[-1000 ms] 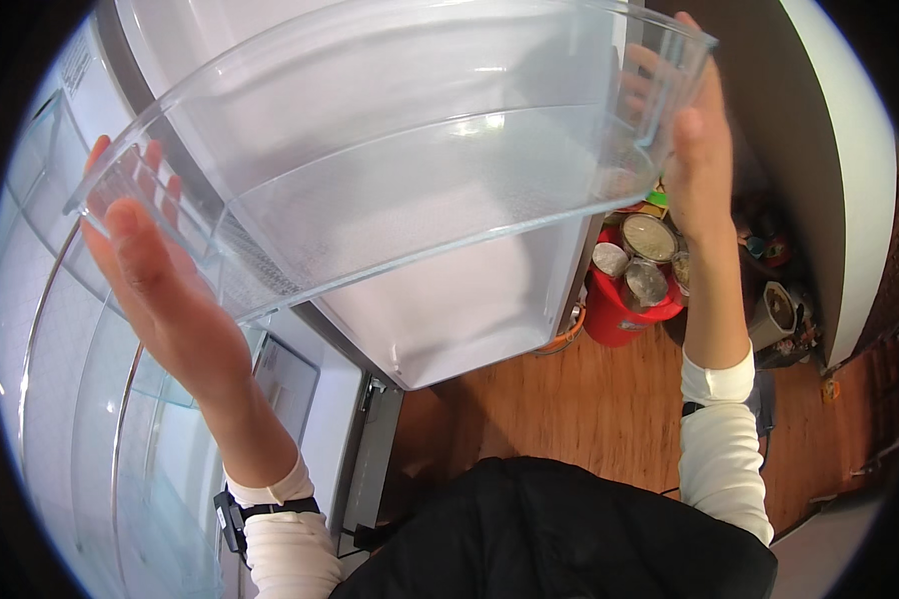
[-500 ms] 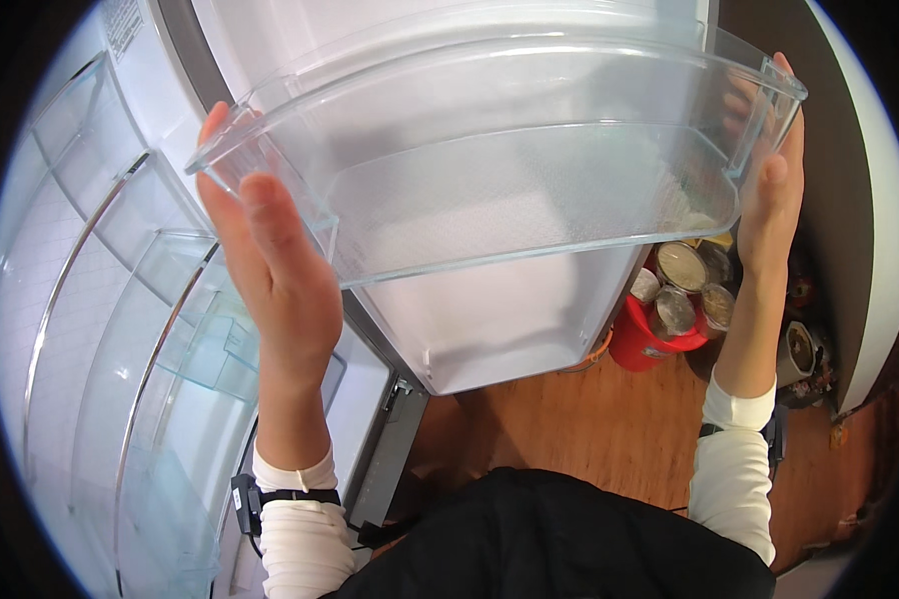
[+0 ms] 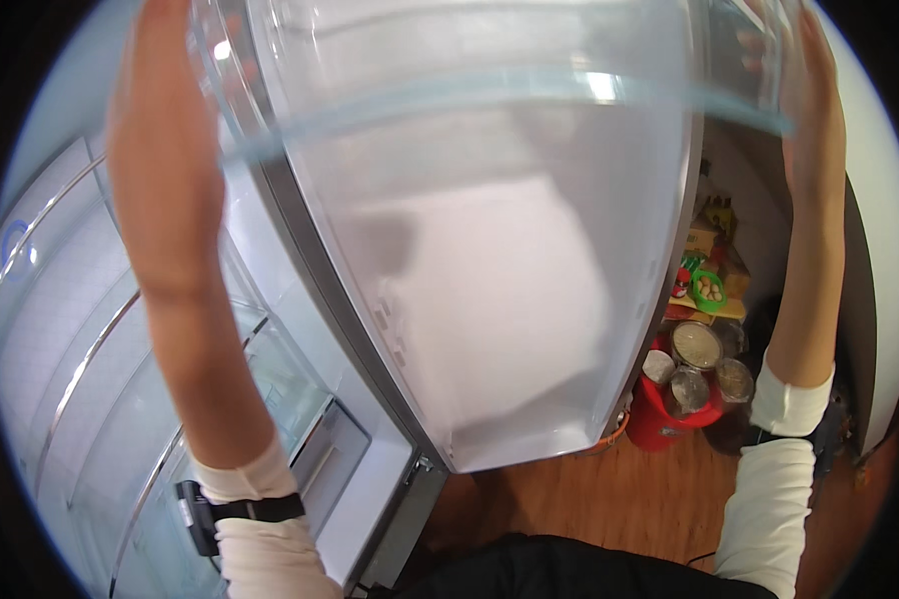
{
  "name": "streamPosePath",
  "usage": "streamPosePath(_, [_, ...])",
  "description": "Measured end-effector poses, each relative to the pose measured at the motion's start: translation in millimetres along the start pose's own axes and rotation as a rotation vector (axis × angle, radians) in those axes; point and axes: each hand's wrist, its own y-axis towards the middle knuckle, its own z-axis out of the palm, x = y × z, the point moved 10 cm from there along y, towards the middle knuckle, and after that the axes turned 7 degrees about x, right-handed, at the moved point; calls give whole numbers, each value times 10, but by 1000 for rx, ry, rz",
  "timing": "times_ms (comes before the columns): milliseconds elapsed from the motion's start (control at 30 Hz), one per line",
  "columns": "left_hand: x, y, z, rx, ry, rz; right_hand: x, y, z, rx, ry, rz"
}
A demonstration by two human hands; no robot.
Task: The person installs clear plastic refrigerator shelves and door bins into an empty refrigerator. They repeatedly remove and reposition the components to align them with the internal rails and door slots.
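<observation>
A clear plastic refrigerator door bin (image 3: 489,95) spans the top of the view, blurred by motion and partly cut off by the upper edge. My left hand (image 3: 168,130) presses against its left end, with the fingertips showing through the plastic. At the opposite end, my right hand (image 3: 812,115) grips the bin, its fingers also visible through the clear wall. Behind and below the bin stands the open refrigerator door, whose white inner panel (image 3: 489,299) shows a shadow from my arm and the bin.
On the left are the refrigerator's glass shelves (image 3: 90,344) with shiny front trims. Right of the door, a red bucket (image 3: 659,419) holds several jars, and a green basket (image 3: 709,290) sits beyond it. Wooden floor (image 3: 559,504) lies below.
Both hands have raised the bin up and away, partly out of view. More of the door's inner panel shows, along with the goods behind the bucket.
</observation>
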Motion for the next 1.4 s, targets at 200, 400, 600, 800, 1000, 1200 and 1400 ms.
streamPosePath(200, [-32, 752, 35, -8, -767, -34, 447, 662, 252, 16, 51, -307])
streamPosePath(400, [449, 1213, 12, 116, -360, 165, 595, 1096, 397, 65, 102, -219])
streamPosePath(600, [933, 1428, 241, 207, -1464, -383, 555, 1125, 336, 37, 48, -241])
streamPosePath(800, [403, 1253, 9, 55, -286, -177, 567, 1249, 339, 90, 62, -230])
streamPosePath(1000, [410, 1256, -78, -39, -200, -142, 574, 1291, 423, 172, 126, -312])
streamPosePath(1200, [573, 1324, -128, -81, -269, -96, 515, 1322, 446, 223, 169, -239])
streamPosePath(1400, [594, 1442, -49, 64, -300, 57, 483, 1328, 467, 243, 186, -280])
